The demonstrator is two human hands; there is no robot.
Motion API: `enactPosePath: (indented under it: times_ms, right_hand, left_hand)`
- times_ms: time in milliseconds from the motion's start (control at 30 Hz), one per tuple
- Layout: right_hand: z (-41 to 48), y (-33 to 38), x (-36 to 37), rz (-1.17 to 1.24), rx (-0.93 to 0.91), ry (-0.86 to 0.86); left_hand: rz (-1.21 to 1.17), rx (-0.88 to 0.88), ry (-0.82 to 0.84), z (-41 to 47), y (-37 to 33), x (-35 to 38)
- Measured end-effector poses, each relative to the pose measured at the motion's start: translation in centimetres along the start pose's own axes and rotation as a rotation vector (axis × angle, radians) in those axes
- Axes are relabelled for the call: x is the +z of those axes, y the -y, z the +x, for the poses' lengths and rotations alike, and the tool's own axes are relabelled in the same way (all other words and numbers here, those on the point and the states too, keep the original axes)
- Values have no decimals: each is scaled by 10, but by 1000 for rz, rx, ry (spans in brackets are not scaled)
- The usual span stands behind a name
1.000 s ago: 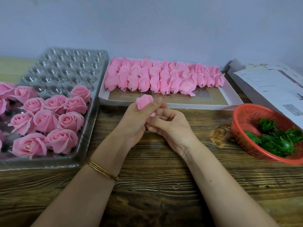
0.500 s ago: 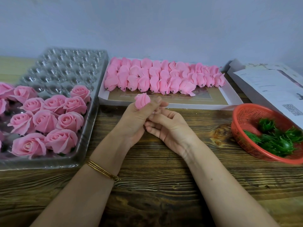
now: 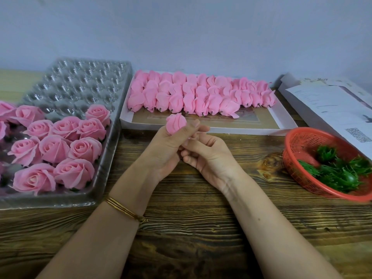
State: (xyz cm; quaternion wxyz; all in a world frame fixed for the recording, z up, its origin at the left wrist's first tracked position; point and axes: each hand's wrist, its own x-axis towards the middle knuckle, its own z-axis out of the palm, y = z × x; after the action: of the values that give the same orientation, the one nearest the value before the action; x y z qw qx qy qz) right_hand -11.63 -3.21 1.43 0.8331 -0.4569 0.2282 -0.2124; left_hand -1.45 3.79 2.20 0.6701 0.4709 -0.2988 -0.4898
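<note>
My left hand (image 3: 167, 150) grips a closed pink rose bud (image 3: 176, 123) between thumb and fingers, holding it upright above the wooden table (image 3: 191, 228). My right hand (image 3: 209, 158) is right against it, fingers curled toward the bud's base; whether it holds anything is hidden behind the left hand. A white flat box (image 3: 285, 123) behind the hands holds rows of several closed pink buds (image 3: 201, 97). On the left, a clear plastic cavity tray (image 3: 80, 85) carries several opened pink roses (image 3: 60, 146).
A red mesh basket (image 3: 302, 141) with green calyx pieces (image 3: 342, 170) sits at the right. Behind it lie a box and printed sheets (image 3: 332, 109). A pale wall runs along the back of the table. A gold bangle (image 3: 124, 210) circles my left wrist.
The bud has been turned and lifted a little in my left hand. My right fingers have shifted slightly under it.
</note>
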Motion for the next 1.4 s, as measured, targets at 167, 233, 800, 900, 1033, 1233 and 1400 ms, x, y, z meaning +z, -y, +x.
enactPosePath:
  times_ms: [167, 233, 800, 900, 1033, 1233, 1400]
  right_hand:
    - [0, -1, 0, -15, -32, -2]
    - [0, -1, 1, -8, -37, -2]
    - [-1, 3, 0, -8, 102, 38]
    - [-1, 6, -3, 33, 127, -5]
    - [-2, 8, 1, -56, 113, -70]
    - [-2, 5, 1, -124, 78, -141]
    - [-2, 6, 1, -101, 84, -152]
  left_hand:
    - [-17, -9, 5, 2, 2, -2]
    - [-25, -5, 10, 4, 3, -3]
    - [40, 39, -84, 5, 4, -3]
    - [193, 115, -212, 5, 8, -3]
    - [489, 229, -232, 5, 12, -2]
    - [666, 245, -201, 7, 19, -1]
    - [685, 274, -187, 7, 21, 0]
